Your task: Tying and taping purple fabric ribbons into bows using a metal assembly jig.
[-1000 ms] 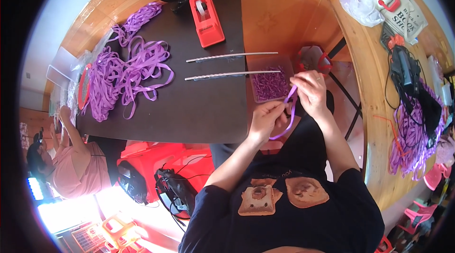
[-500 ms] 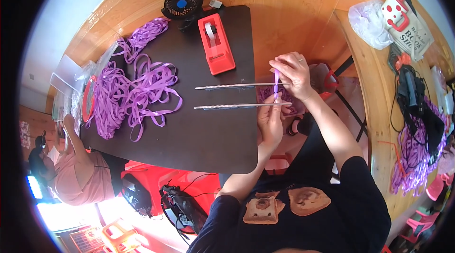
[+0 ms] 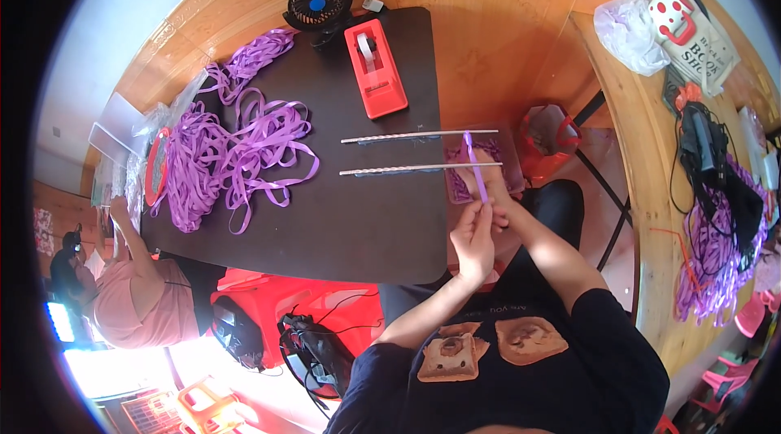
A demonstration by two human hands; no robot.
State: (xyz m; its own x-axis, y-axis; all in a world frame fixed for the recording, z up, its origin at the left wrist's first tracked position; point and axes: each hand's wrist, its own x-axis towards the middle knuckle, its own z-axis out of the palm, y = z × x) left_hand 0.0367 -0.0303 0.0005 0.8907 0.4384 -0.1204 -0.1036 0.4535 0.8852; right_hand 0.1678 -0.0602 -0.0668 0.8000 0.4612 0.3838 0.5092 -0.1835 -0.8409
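Ribbon [image 3: 480, 184] runs across both rods [image 3: 439, 135] toward me, its near end pinched in my left hand [image 3: 473, 242], best kept flat and taut, while my right hand's [image 3: 494, 182] grip beneath I cannot tell.

Left head-mounted fisheye view, wide, facing steeply downward. Nearest is the wearer's navy T-shirt [image 3: 504, 389], at five o'clock, seen from above. The black tabletop [image 3: 366, 226] lies close, reaching from centre toward nine and twelve; the orange-brown wall [image 3: 504, 52], at one o'clock, stands farther off.
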